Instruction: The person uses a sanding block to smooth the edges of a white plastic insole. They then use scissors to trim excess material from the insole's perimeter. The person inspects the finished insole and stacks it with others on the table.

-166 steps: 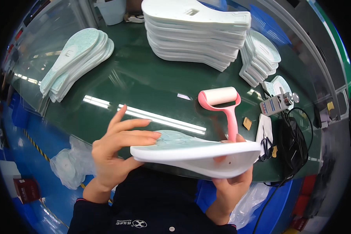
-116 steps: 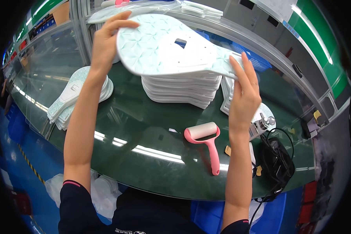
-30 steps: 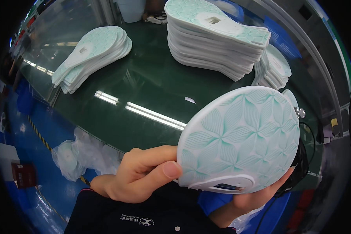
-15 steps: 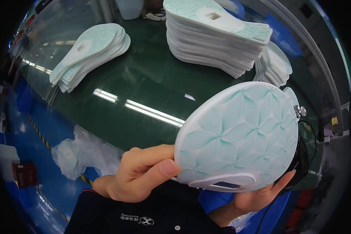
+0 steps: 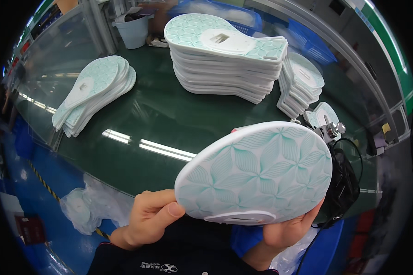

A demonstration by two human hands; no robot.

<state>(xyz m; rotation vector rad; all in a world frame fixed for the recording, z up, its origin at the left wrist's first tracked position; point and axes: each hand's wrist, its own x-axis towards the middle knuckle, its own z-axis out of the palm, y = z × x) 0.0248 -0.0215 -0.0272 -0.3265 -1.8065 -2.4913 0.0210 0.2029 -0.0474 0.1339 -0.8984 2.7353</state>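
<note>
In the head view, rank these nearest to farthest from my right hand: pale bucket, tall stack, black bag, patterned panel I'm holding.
From your right hand:
1. Patterned panel: held against it.
2. Black bag: to its right.
3. Tall stack: ahead, slightly left.
4. Pale bucket: far back, upper left.

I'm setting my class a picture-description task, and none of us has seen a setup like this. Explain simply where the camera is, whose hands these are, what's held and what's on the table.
There's no robot. A person wears a wide fisheye camera on the head, looking down, so straight edges bend. The hands are the wearer's own: the left hand pinches a white panel with a green leaf pattern, and the right hand supports its lower right, fingers partly hidden. On the dark green table are a tall stack of similar panels, and smaller stacks left and right.
</note>
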